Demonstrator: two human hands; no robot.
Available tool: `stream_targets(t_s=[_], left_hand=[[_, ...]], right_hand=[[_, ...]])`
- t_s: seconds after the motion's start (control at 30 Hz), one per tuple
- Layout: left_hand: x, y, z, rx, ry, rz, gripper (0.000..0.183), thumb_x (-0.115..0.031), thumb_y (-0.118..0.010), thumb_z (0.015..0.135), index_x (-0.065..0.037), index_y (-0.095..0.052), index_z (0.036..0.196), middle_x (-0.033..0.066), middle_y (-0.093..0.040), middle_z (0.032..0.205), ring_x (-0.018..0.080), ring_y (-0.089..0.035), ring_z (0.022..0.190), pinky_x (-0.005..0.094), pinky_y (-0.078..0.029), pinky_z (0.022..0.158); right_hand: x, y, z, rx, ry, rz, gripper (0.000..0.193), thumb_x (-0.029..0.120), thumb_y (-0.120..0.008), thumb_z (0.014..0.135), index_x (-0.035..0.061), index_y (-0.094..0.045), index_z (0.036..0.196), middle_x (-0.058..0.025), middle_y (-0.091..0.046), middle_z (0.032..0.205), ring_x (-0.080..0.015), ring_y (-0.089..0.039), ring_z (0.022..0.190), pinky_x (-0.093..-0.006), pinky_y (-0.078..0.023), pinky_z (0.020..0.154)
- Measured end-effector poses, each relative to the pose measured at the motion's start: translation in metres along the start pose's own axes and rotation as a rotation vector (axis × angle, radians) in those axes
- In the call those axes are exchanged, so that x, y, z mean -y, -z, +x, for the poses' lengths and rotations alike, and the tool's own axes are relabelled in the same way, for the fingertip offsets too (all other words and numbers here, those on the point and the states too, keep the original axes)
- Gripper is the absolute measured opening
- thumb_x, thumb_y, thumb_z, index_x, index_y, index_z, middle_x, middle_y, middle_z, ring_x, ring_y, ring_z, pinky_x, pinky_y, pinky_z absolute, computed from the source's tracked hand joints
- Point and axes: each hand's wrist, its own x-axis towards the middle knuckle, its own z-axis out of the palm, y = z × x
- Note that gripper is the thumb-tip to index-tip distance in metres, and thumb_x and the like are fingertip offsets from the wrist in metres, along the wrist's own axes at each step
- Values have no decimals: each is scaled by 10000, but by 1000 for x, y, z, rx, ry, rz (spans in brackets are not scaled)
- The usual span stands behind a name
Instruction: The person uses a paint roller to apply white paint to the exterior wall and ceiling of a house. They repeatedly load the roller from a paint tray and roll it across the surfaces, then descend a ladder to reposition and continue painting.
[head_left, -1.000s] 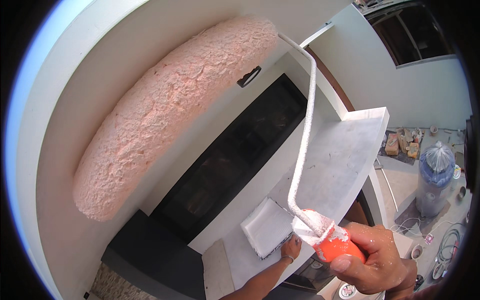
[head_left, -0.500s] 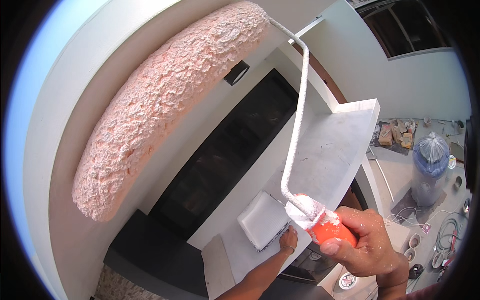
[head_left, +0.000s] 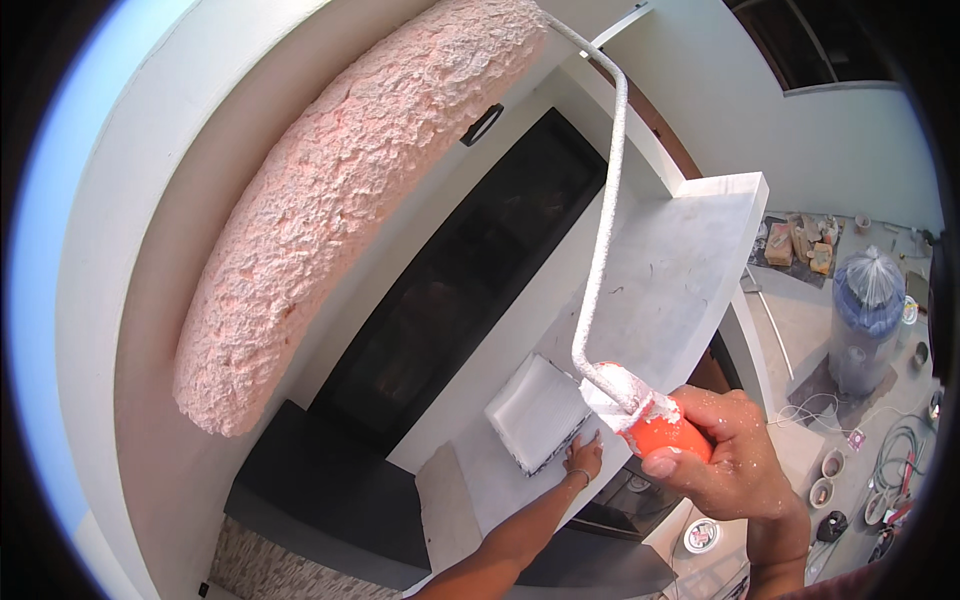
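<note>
Head view: your right hand (head_left: 725, 455) grips the orange handle (head_left: 668, 435) of a paint roller (head_left: 345, 205), its pink sleeve pressed against the white wall (head_left: 170, 230). Your left hand (head_left: 583, 458) rests flat on the grey tabletop (head_left: 670, 290), touching the white paint tray (head_left: 537, 410).

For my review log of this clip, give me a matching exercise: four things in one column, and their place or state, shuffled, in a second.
Things:
1. roller
2. right hand
3. left hand
4. paint tray

Places or states:
A. resting on the grey counter beside the tray
B. lying on the counter, white with paint
C. pressed to the white wall, pink and rough
D. gripping the orange handle

Pairs: 1-C, 2-D, 3-A, 4-B
</note>
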Motion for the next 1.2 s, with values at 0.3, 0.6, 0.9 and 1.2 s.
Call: stream_targets(t_s=[0.3,0.6,0.9,1.2], left_hand=[[4,-16,25,-27,-61,70,580,-409,-468,1044,-381,-283,1593,169,-211,1655,472,-212,1499,601,-328,1121],[38,-67,61,-252,-246,190,617,-475,-396,1058,-406,-148,1619,166,-86,1695,497,-90,1530,705,-221,1128],[72,-82,78,-98,-144,41,661,-540,-323,1072,-430,-13,1645,164,39,1735,522,32,1561,808,-115,1135],[96,-88,72,-1135,-650,1277,485,-358,-396,1091,-120,-303,1503,161,-436,1472,414,-492,1158,572,-443,947]], right_hand=[[-56,-25,11,51,82,249,514,397,-753,943,-21,-583,1191,-60,-609,829,-100,-544,580,-254,-453,543],[-85,-69,-26,144,14,866,503,391,-577,1074,-46,-555,1323,-38,-587,850,-68,-508,578,-223,-414,510],[-89,-130,-5,330,-51,1023,536,466,-324,1132,-15,-521,1262,-17,-495,709,-34,-434,438,-204,-364,388],[-85,-135,38,264,48,1000,514,472,-299,1132,6,-514,1166,-16,-482,702,-40,-424,427,-203,-374,379]])
